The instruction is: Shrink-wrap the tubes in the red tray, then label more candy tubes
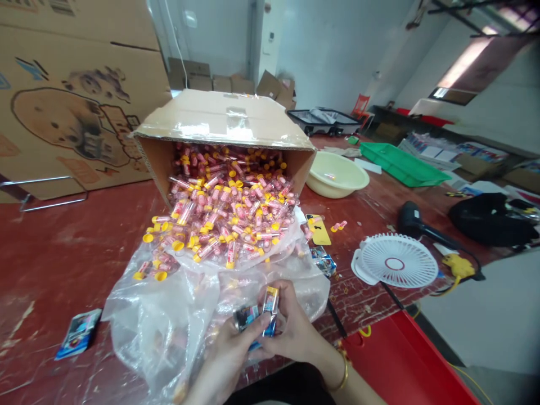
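My left hand (pixel 232 349) is closed on a small blue and dark foil packet (pixel 247 316), its thumb reaching across toward my right hand. My right hand (pixel 297 332) curls its fingers round a small narrow piece with a yellow top and blue lower part (pixel 270 301); whether it is a tube or a folded packet I cannot make out. Both hands meet over a clear plastic bag (pixel 164 315). Beyond them, many clear tubes with yellow caps and pink contents (pixel 232 214) spill from a cardboard box (pixel 223 121) lying on its side.
A flat blue packet (pixel 78 334) lies at left, and more packets (pixel 324 261) lie right of the bag. Around them on the red table are a yellow phone (pixel 319 230), white fan (pixel 394 261), hair dryer (pixel 415 222), cream basin (pixel 337 174) and green tray (pixel 400 163).
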{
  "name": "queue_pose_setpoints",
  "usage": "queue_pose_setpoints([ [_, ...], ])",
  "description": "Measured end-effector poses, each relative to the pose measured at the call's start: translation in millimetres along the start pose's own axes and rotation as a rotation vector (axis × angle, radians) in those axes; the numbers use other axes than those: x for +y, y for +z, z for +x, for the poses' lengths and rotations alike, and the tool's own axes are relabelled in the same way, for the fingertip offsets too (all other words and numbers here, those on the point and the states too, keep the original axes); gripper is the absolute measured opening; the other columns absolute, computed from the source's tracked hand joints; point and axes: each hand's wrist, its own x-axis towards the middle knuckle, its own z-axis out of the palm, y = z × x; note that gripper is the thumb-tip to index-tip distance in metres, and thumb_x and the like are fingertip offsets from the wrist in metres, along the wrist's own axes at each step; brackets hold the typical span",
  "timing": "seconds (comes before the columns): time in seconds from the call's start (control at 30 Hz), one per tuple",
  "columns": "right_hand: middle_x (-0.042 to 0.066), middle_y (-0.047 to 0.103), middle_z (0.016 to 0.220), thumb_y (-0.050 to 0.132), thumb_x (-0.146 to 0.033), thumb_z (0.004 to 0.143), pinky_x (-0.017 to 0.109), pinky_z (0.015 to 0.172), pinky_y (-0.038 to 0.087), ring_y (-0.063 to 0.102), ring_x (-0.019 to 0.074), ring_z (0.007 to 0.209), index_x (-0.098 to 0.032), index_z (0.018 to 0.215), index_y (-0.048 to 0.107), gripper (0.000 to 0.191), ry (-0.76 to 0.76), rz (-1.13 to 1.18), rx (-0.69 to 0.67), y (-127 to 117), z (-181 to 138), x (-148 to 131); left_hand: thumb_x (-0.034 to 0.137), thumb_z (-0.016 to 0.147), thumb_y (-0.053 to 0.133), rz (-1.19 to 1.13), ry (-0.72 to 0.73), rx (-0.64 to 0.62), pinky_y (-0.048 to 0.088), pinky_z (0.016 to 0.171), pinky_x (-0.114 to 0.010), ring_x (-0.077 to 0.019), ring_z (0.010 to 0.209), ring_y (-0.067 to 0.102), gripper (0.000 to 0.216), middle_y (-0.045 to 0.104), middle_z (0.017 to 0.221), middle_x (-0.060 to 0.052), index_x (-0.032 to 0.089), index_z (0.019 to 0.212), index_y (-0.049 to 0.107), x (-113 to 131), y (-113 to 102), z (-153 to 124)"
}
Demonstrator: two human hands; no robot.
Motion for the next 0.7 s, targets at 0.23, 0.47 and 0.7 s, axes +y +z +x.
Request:
queue_pose_setpoints([
  [0.23,-0.002,0.043,0.098,0.073,-0.005,0.060,0.016,0.047,0.035,0.047,0.0057,0.065,-0.029,0.099,0.029,0.063,0.004,-0.051,-0.003,3,-1,-5,0.039,0.063,0.079,0.020,0.041,-0.030,0.054,0.062,-0.028,-0.0233,0.072,0.069,0.037,0.075,0.075,-0.010,0.011,0.086,0.072,-3,1,-1],
  [0.47,-0.002,0.044,0.097,0.075,-0.004,0.056,0.019,0.055,0.039,0.049,0.0075,0.070,-0.028,0.100,0.031,0.067,-0.031,-0.037,-0.009,2,-3,-6,0.038,0.064,0.079,0.013,0.069,-0.040,0.054,0.065,-0.027,-0.0213,0.071,0.069,0.031,0.074,0.072,-0.007,0.013,0.080,0.071,-7,0,-1],
  [0.7,0.000,0.057,0.083,0.069,-0.030,0.078,0.029,0.074,0.046,0.055,0.0127,0.077,-0.022,0.087,0.052,0.021,-0.112,-0.067,0.163,-30,-18,-20,0.044,0.060,0.080,0.144,0.050,0.013,0.059,0.063,-0.035,-0.0289,0.084,0.070,0.047,0.075,0.091,-0.010,0.016,0.096,0.071,-13,10,-6],
])
